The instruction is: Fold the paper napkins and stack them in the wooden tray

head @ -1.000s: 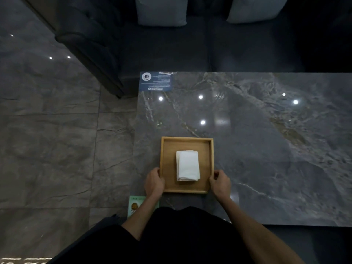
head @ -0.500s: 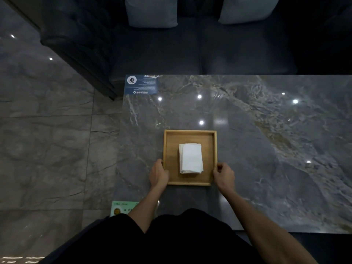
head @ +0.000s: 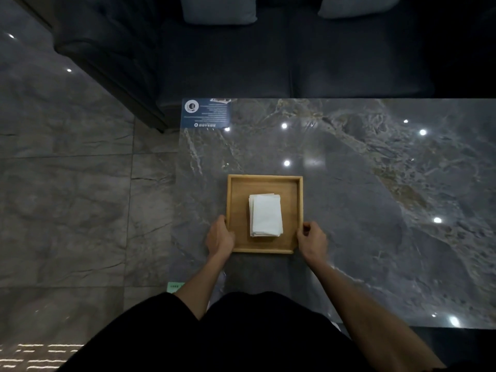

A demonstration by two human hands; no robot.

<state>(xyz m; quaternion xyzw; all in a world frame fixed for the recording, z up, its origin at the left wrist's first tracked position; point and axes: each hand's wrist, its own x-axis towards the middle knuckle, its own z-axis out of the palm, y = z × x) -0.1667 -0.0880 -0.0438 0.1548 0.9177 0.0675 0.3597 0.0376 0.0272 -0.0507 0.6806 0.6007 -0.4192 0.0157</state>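
A: Status?
B: left hand (head: 220, 237) and right hand (head: 312, 241) each grip a side rim of the wooden tray (head: 264, 178), fingers curled on it. Folded napkins (head: 266, 216) sit stacked mid-tray, on the table (head: 375, 210).
A: What's left?
B: Looks done, no loose napkins visible. Beyond: blue leaflet (head: 206, 113) at the far corner, then the sofa (head: 241, 63). Nothing blocking.

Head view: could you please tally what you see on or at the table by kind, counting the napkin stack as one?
Tray: 1
Napkin stack: 1
Cards: 2, blue card, green card
Hands: 2, left hand, right hand
Total: 6
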